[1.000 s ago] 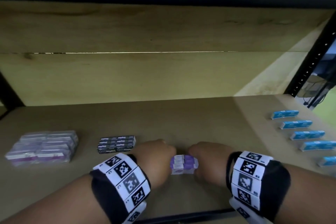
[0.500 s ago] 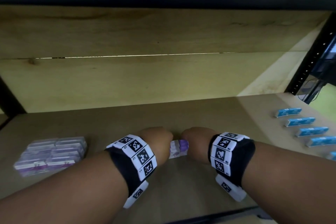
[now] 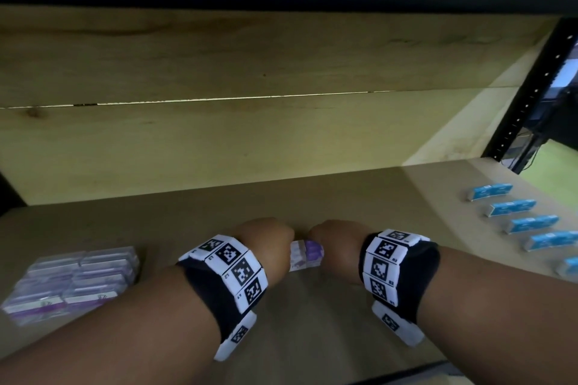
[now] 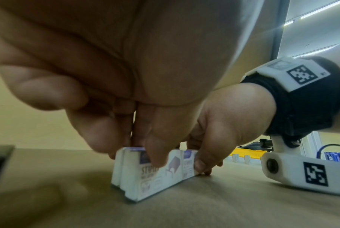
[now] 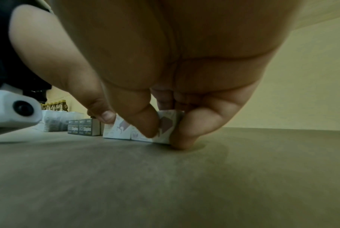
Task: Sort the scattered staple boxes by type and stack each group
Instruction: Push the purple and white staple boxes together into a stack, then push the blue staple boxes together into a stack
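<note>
Gripping from both ends, the left hand (image 3: 266, 248) and the right hand (image 3: 336, 247) hold a small group of white-and-purple staple boxes (image 3: 306, 256) that stands on the wooden shelf (image 3: 312, 337), near its front middle. On each side the thumb and fingers (image 4: 155, 148) are curled down around the boxes; the right thumb (image 5: 145, 121) presses on their front face. To the left lies a larger block of the same purple boxes (image 3: 75, 281), well apart. Dark grey staple boxes (image 5: 83, 127) stand just behind the held group. A row of blue boxes (image 3: 528, 223) lines the right edge. Between these groups the shelf board is bare, up to the back wall (image 3: 219, 134).
</note>
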